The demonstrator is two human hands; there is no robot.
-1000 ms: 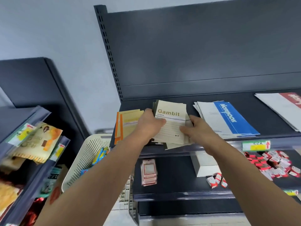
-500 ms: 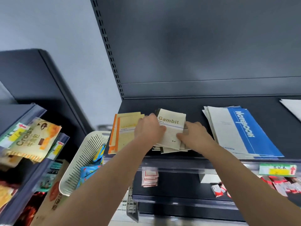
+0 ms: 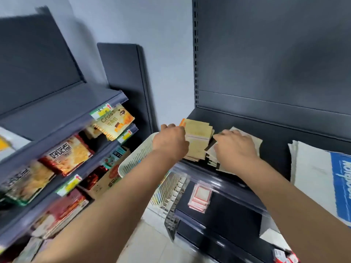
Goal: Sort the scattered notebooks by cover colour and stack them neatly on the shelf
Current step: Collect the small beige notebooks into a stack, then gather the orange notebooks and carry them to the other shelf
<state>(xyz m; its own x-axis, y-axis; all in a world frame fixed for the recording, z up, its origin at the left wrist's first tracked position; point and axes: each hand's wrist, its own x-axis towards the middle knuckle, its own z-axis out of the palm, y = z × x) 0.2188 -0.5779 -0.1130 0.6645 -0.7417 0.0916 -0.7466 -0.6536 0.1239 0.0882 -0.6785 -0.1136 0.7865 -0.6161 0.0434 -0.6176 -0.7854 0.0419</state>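
- Hands are splitting up: a second ago both were squaring the cream stack (image 3: pixel 255 142), and now the left hand (image 3: pixel 171 141) is sliding across to the yellow stack (image 3: pixel 197 141) beside it.
- Left fingers are curling over the far left edge of that yellow pile, where the orange spines are peeking out, and the palm is covering its near corner.
- The right hand (image 3: pixel 235 147) is staying behind on the cream pile and lying across its top (the "Gambit" title that was showing is now under the hand). Its fingers are lying close together and reaching toward the pile's left edge. Whether the tips are hooking under a cover, I cannot tell.
- Both piles are sitting at the left end of the dark shelf (image 3: pixel 273 149), edges nearly touching. The cream one is still fanning out untidily at its near corner.
- The blue-and-white notebooks (image 3: pixel 313 168) are lying further right on the same shelf, well apart from the hands.
- The view is also swinging left, bringing in the snack packets (image 3: pixel 114 122) on the neighbouring rack and the white basket (image 3: pixel 136 160) below the left wrist.
- My read is that the cream group is being treated as nearly done and attention is shifting to the yellow group. Colours are already looking separated, so the remaining work is tidying.
- One thing I am watching is that ragged near corner of the cream pile, which is sitting close to the shelf lip and may need another nudge.
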